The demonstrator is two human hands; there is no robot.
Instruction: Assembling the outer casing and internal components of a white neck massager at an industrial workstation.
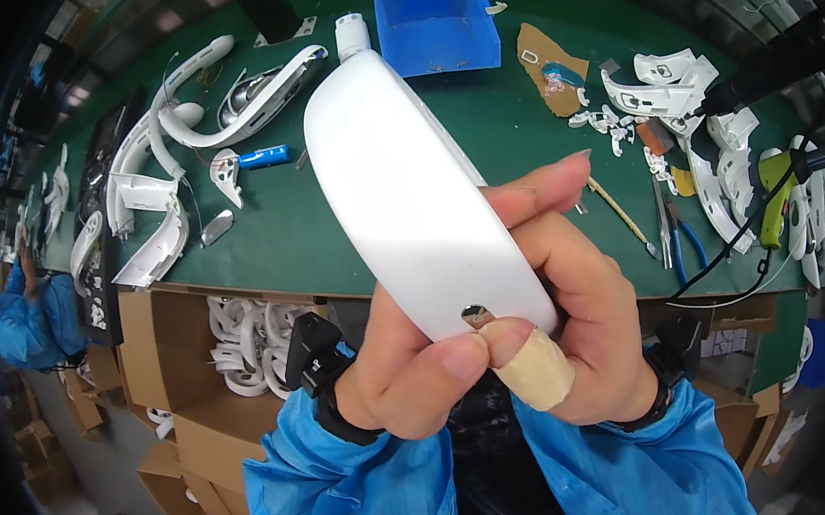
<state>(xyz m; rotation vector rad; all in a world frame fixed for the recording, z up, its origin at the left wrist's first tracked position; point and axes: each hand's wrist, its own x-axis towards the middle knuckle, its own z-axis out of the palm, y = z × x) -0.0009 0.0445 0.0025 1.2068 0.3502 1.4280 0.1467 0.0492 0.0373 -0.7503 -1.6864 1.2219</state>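
2 hands (pixel 505 338) around white shell (pixel 409 197), probably.

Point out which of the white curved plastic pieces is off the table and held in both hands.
The big smooth white curved shell gripped by the left hand and right hand; the others lie on the green table.

blue bin (pixel 437 27) | pliers (pixel 678 240) | blue battery (pixel 264 156) | cardboard box (pixel 161 352) of white parts

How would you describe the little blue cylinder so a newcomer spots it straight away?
Start at the green table, then go left of the big white curved shell in both hands. The blue cylinder lies among white curved parts; it alone there is small, blue and tube-shaped.
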